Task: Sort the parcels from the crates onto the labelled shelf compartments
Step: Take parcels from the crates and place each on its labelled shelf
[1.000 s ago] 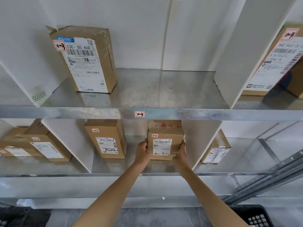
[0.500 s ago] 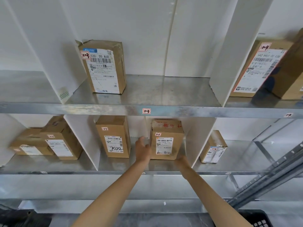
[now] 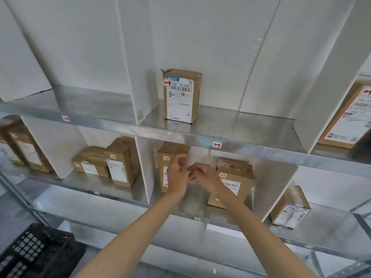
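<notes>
The parcel point(image 3: 235, 178), a brown carton with a creased, red-printed top, a small pink tag and a white barcode label, stands on the lower shelf point(image 3: 200, 210) just right of frame centre, beside a white divider point(image 3: 269, 189). To its left, the left hand point(image 3: 177, 177) and right hand point(image 3: 204, 176) hover close together, fingers loosely curled, holding nothing.

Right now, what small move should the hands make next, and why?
Probably lower both hands toward the black plastic crate: the left hand and right hand hold nothing, and the brown cardboard parcel already stands in its compartment.
</notes>
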